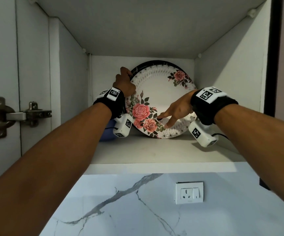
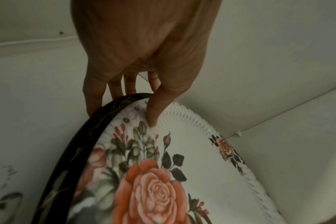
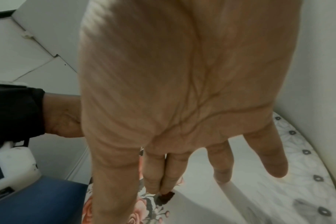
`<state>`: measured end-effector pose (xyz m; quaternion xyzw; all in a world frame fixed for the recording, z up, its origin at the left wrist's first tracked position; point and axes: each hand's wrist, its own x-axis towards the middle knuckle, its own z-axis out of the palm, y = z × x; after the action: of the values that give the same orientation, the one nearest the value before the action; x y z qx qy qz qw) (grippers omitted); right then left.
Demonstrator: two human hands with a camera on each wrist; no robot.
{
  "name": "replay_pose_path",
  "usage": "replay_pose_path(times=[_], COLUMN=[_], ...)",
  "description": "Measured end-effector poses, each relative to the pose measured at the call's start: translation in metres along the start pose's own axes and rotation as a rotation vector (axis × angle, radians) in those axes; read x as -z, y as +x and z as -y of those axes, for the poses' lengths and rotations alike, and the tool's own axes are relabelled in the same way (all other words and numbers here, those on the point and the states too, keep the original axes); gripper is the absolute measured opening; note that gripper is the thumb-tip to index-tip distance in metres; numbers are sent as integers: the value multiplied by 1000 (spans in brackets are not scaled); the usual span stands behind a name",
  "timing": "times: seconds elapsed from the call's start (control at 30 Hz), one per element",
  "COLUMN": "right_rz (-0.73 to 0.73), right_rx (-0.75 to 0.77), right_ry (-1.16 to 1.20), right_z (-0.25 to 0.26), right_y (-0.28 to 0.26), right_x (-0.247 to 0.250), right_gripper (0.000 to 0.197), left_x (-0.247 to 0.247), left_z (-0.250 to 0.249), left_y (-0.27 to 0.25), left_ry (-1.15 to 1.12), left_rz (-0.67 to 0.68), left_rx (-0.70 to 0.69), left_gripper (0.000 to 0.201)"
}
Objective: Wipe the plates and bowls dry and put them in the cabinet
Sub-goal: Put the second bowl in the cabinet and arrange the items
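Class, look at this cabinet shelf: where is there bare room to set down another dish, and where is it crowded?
Free: the shelf front, before the floral plate, and the strip right of it by the side wall. Crowded: the back, where the floral plate leans with a black plate behind, left hand gripping the rims, right hand touching; a blue dish fills the left corner.
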<state>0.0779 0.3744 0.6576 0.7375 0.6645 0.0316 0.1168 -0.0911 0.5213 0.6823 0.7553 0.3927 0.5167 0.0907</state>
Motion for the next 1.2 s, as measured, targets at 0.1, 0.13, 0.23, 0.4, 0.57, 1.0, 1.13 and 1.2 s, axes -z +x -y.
replay_pose_path(times=[0.1, 0.13, 0.23, 0.4, 0.57, 1.0, 1.13, 1.2], right_rz=[18, 21, 15, -32, -33, -321, -304, -240], right_rx=[-2, -1, 7, 26, 58, 303, 346, 346], right_ry=[1, 4, 5, 1, 31, 84, 109, 95], right_z=[-1, -2, -5, -8, -9, 54, 90, 106], right_y=[3, 5, 11, 15, 11, -9, -8, -7], right_x=[1, 0, -3, -6, -4, 18, 23, 23], right_gripper=[72, 73, 76, 74, 70, 66, 64, 59], left_x=[0, 0, -1, 1, 12, 81, 95, 99], left_z=[0, 0, 0, -3, -19, -62, -56, -51], left_y=[-1, -2, -4, -6, -10, -54, -73, -83], left_ry=[18, 19, 18, 13, -58, -511, -465, -397], left_rz=[5, 5, 12, 25, -18, 61, 68, 100], left_rx=[-8, -8, -2, 30, 80, 177, 216, 247], left_gripper=[65, 65, 64, 65, 64, 55, 46, 39])
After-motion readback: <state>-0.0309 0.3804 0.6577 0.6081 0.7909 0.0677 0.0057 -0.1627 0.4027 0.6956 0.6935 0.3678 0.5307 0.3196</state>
